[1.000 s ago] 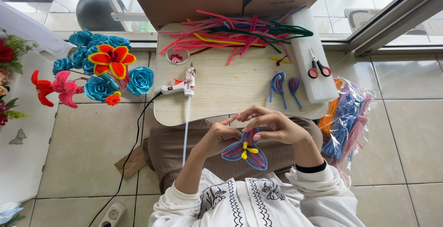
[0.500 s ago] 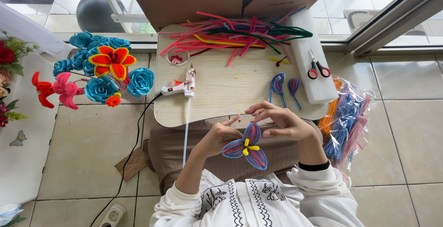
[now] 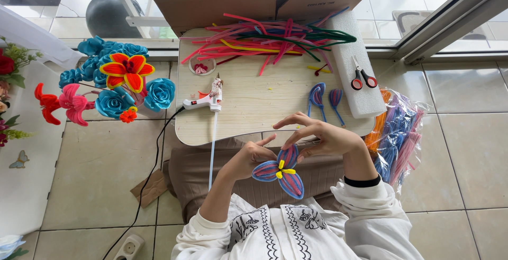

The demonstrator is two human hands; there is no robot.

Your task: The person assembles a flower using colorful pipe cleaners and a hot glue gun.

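While you hold it above your lap, just short of the desk edge, the findings read as follows.

Flower: blue pipe-cleaner flower [image 3: 279, 171] with pink-striped petals and a yellow centre, three petals fanned out; a second ago the petals sat closer together under your fingers.
Left hand: your left hand [image 3: 244, 159] pinches the flower from below at its left side, fingers pressed together on it.
Right hand: your right hand [image 3: 323, 135] has lifted; its lower fingers touch the upper petal, the others spread above.
Meaning: judged, the petals are being opened and shaped.
Desk: lap desk [image 3: 248, 106] carries two loose blue petals [image 3: 324, 97], a glue gun [image 3: 203, 101], and a heap of pipe cleaners [image 3: 275, 38].
Foam: white block [image 3: 354, 75] with scissors [image 3: 361, 77].
Surroundings: finished flowers [image 3: 114, 83] at left, bagged pipe cleaners [image 3: 394, 138] at right.
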